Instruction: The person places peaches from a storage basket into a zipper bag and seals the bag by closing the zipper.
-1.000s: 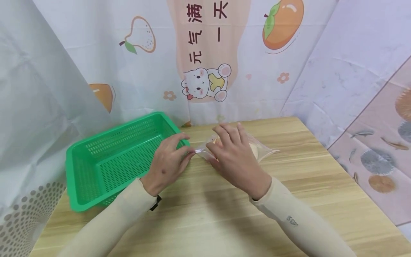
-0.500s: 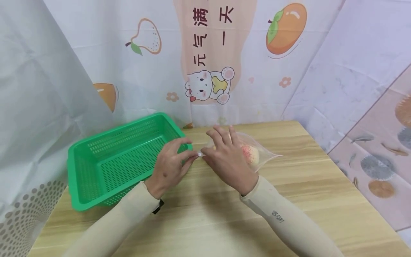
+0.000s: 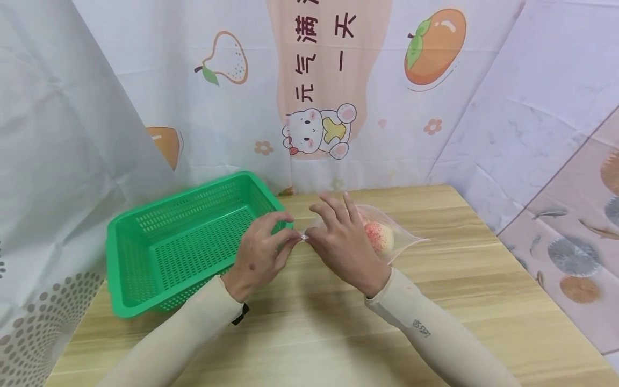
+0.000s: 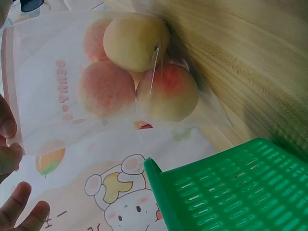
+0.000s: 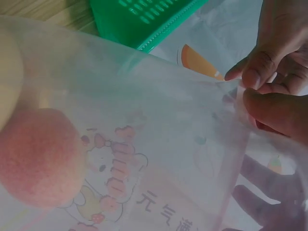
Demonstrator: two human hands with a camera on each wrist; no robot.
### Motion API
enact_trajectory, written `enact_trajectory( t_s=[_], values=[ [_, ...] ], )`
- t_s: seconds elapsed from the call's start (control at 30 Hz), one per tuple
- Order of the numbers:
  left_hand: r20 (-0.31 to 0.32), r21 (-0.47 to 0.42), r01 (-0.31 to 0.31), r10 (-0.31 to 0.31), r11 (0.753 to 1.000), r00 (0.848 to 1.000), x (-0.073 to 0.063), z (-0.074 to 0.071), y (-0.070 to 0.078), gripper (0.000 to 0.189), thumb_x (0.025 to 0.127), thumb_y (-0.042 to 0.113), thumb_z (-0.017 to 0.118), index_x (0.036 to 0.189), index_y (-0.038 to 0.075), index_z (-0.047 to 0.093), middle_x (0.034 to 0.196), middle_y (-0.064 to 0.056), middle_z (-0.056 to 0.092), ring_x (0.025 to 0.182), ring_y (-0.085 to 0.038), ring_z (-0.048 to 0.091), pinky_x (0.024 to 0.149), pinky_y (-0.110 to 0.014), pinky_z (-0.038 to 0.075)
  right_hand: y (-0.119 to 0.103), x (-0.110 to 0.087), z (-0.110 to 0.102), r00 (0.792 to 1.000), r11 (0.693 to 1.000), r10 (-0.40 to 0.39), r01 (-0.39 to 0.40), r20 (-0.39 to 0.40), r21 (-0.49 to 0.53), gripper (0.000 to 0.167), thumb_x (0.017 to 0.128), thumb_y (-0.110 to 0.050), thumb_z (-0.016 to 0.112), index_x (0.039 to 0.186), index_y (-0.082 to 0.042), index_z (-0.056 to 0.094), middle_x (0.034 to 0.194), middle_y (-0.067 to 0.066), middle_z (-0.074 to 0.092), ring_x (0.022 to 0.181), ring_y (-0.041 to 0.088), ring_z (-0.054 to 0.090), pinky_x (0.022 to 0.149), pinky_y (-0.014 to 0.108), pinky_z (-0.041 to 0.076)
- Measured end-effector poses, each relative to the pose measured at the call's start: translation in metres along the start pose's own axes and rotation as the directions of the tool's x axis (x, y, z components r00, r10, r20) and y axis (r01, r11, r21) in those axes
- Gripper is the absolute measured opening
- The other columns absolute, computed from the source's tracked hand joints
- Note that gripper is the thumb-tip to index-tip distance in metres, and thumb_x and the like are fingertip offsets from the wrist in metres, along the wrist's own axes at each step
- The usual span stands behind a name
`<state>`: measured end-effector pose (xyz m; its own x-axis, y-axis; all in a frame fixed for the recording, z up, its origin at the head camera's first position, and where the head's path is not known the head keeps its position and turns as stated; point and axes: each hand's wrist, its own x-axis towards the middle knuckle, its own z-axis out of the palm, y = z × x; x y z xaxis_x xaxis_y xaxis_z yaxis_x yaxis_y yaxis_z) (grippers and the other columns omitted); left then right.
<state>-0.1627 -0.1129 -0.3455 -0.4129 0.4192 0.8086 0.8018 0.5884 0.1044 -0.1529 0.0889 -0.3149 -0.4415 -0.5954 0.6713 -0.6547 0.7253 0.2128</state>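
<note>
A translucent zip bag (image 4: 38, 101) with a pinkish sealing edge lies between my hands, and several peaches (image 4: 107, 91) sit bunched in its far end. In the head view one peach (image 3: 379, 238) shows past my right hand. My left hand (image 3: 261, 250) pinches the bag's near corner between thumb and index finger. Right beside those fingertips, my right hand (image 3: 345, 242) pinches the bag's edge, its other fingers raised over the bag. The right wrist view shows the right thumb (image 5: 276, 111) on the edge strip, with other fingers seen through the film behind.
A green perforated plastic basket (image 3: 188, 252) stands to the left, its near right corner close to my left hand. Wood-grain table (image 3: 464, 301) stretches in front and to the right. A printed cloth (image 3: 232, 123) hangs behind the table's far edge.
My right hand has shifted left along the bag's edge, up to the left hand's fingertips, and more peach shows behind it. The left hand keeps its pinch; the head view has shifted slightly.
</note>
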Motion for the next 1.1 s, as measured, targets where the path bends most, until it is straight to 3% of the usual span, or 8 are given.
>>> enact_trajectory(
  t_s=[0.43,1.1],
  values=[
    [0.002,0.004,-0.017,0.017,1.000,1.000,-0.003,0.000,0.001,0.012,0.080,0.009,0.083,0.085,0.007,0.072,0.106,-0.014,0.064,0.105,-0.035,0.063,0.091,-0.053,0.052,0.004,-0.006,-0.004,0.999,0.999,-0.034,0.034,0.013,-0.013,0.008,0.082,-0.020,0.083,0.084,-0.018,0.075,0.119,0.011,0.060,0.131,0.037,0.047,0.110,0.062,0.032],
    [0.026,0.013,0.007,-0.008,1.000,1.000,-0.004,-0.002,0.002,0.011,0.081,0.009,0.083,0.084,0.009,0.072,0.107,-0.013,0.064,0.108,-0.035,0.062,0.093,-0.054,0.051,0.011,-0.013,-0.006,0.999,0.999,-0.049,0.049,-0.004,-0.008,0.011,0.080,-0.019,0.085,0.081,-0.017,0.074,0.118,0.013,0.059,0.130,0.037,0.047,0.109,0.060,0.034]
  ],
)
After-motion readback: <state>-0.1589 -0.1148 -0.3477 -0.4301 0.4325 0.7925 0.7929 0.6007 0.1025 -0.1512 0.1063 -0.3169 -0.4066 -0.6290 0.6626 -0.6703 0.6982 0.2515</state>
